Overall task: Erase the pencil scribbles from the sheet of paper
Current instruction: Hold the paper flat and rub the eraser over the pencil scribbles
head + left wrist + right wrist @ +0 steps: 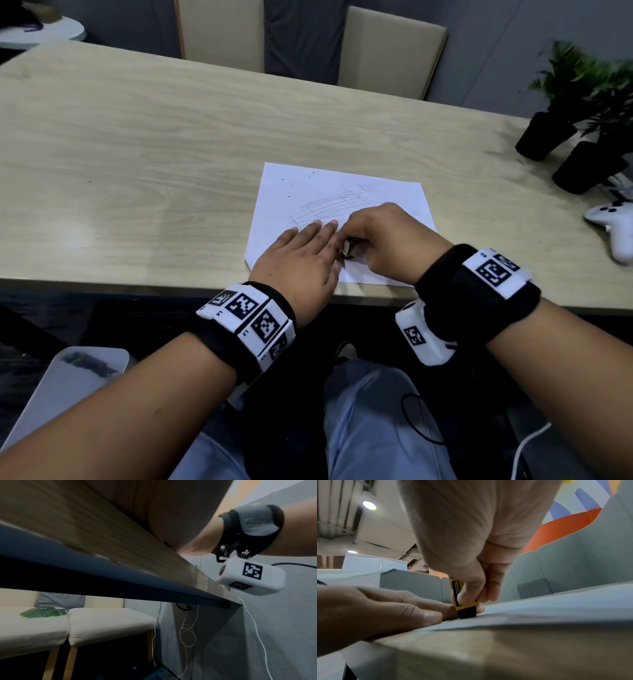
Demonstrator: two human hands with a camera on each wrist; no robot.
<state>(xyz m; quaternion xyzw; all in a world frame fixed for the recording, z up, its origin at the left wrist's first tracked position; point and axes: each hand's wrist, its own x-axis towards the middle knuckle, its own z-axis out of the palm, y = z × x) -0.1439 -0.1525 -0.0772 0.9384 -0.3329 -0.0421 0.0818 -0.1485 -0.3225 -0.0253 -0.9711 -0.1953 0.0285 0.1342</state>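
Scribbles lie just beyond the eraser, up the sheet.

The pencil scribbles [337, 205] are spread across the middle of the sheet of paper [394, 195], far of both hands. The eraser [466, 609] is pinched upright on the near part by the right hand [390, 240]; the sheet is pressed down by the flat, straight-fingered left hand [301, 263] beside it on the left.

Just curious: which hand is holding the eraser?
The right hand pinches the yellow-sleeved eraser upright on the paper; the left hand lies flat beside it.
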